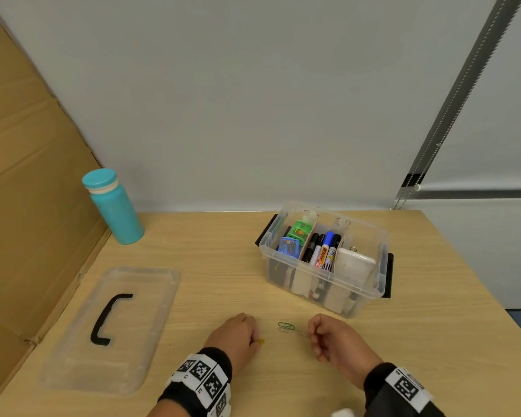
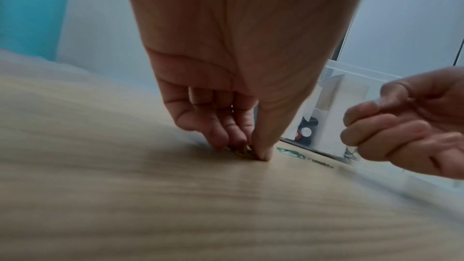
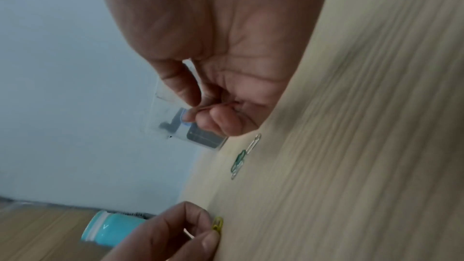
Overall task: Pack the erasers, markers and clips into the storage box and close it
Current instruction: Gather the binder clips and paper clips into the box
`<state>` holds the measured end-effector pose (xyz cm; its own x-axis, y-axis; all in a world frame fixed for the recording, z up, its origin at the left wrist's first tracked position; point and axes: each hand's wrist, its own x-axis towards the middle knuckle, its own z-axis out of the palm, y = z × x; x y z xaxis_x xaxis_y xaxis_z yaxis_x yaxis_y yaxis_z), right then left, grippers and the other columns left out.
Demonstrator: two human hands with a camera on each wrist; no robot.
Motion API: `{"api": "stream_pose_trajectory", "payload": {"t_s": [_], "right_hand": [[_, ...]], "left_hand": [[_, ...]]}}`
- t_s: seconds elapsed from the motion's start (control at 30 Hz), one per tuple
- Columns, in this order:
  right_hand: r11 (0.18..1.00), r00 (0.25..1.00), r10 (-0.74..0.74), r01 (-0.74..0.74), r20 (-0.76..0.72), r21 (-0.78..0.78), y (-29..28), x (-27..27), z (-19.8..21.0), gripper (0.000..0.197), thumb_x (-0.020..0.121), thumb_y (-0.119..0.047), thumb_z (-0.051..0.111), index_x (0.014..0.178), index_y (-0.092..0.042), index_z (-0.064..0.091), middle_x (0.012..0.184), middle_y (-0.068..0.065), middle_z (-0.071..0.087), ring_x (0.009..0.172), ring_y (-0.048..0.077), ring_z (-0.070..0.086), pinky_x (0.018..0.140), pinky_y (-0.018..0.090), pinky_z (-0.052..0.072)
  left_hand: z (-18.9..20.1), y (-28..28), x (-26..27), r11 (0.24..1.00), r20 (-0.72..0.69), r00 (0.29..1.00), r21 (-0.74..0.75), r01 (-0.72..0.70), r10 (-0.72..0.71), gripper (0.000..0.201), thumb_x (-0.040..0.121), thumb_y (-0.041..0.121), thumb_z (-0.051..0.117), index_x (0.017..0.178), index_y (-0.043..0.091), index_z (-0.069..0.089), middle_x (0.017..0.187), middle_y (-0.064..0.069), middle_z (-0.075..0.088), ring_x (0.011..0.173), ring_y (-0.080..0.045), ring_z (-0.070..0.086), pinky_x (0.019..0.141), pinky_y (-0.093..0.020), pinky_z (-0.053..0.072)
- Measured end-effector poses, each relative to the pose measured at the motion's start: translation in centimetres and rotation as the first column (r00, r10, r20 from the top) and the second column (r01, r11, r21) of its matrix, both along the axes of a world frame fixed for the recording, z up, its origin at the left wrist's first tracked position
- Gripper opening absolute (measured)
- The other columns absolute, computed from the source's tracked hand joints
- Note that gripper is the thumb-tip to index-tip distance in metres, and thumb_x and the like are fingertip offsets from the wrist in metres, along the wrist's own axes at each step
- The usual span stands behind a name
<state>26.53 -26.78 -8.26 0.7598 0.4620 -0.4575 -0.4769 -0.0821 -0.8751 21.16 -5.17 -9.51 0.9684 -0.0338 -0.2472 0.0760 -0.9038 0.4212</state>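
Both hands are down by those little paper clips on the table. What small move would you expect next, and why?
Probably the left hand lifts the yellow clip it is pinching at the table, then carries it to the open storage box. The green clip and a pale one still lie loose between the hands, and the lid is off, so packing isn't finished.

left hand (image 1: 233, 334): bare | right hand (image 1: 333, 341): bare | 2 black wristbands (image 1: 220, 361) | white blocks, black square-pattern markers (image 1: 200, 371)

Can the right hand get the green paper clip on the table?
Probably yes. The green paper clip lies flat on bare table just beside the right hand, with nothing between them. That hand's fingers already look curled around something thin, maybe another clip.
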Motion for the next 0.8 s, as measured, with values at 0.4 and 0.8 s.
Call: {"api": "stream_pose_trajectory", "payload": {"t_s": [0.4, 0.8], "right_hand": [[0.564, 0.664, 0.658, -0.122, 0.355, -0.817, 4.0, 1.8, -1.5, 0.014, 0.093, -0.029, 0.051, 0.099, -0.024, 0.039, 0.083, -0.005, 0.053, 0.075, 0.015, 0.05, 0.057, 0.017, 0.033], [0.336, 0.542, 0.808, -0.102, 0.232, -0.936, 4.9, 1.6, -1.2, 0.013, 0.098, -0.014, 0.037, 0.109, -0.012, 0.042, 0.096, 0.007, 0.055, 0.077, 0.021, 0.047, 0.052, 0.023, 0.031]], "left_hand": [[0.3, -1.0, 0.0, 0.985, -0.041, 0.985, -0.044, -0.167, 0.165, 0.02, 0.092, 0.022, 0.051, 0.112, 0.019, 0.055, 0.116, -0.001, 0.056, 0.103, -0.017, 0.057, 0.093, -0.028, 0.047], [0.4, -1.1, 0.2, 0.995, -0.01, 0.997, 0.073, -0.074, 0.075, 0.018, 0.093, 0.015, 0.045, 0.109, 0.016, 0.054, 0.115, -0.003, 0.057, 0.111, -0.019, 0.046, 0.093, -0.03, 0.043]]}}
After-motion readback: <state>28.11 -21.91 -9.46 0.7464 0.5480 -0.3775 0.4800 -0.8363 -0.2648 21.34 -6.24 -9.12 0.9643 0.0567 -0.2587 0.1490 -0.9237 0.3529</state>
